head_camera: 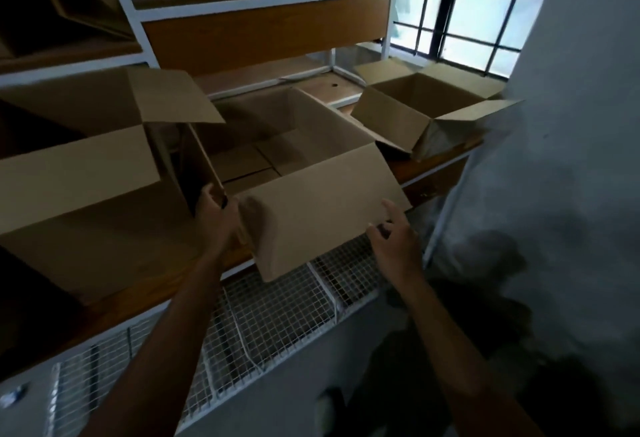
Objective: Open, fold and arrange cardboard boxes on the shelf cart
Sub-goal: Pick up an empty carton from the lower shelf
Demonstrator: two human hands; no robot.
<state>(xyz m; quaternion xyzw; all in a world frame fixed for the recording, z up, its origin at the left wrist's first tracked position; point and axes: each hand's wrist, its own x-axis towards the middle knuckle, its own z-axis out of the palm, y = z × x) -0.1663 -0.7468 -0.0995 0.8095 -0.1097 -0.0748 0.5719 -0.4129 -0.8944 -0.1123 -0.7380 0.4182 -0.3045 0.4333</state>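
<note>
The left hand [216,214] is curled around the near-left corner of the middle box [277,145], thumb on top of the edge and fingers wrapped onto the wall where the front flap [322,208] begins. It is grasping that corner. The right hand [393,239] is loose and spread, fingers half extended; its fingertips [389,206] rest against the lower right edge of the same flap, touching rather than gripping. The flap hangs outward and down over the front edge of the shelf [138,294], toward the person.

The middle box stands open on the wooden shelf, its bottom flaps folded flat inside. Just beside it to the left sits a larger box [79,173], also open, one of its flaps [173,97] reaching across above the middle box's left wall. To the right, near the shelf's far right corner, a third box [422,107] stands open, turned at an angle and apart from the middle one, its flaps splayed outward.

Below the shelf's front edge runs white wire mesh [277,308]. Above the boxes the white frame [138,31] carries an upper wooden tier [266,31]. Behind the right box is a barred window [478,3], bright against the dim room, and a pale wall [581,124] closes in on the right
</note>
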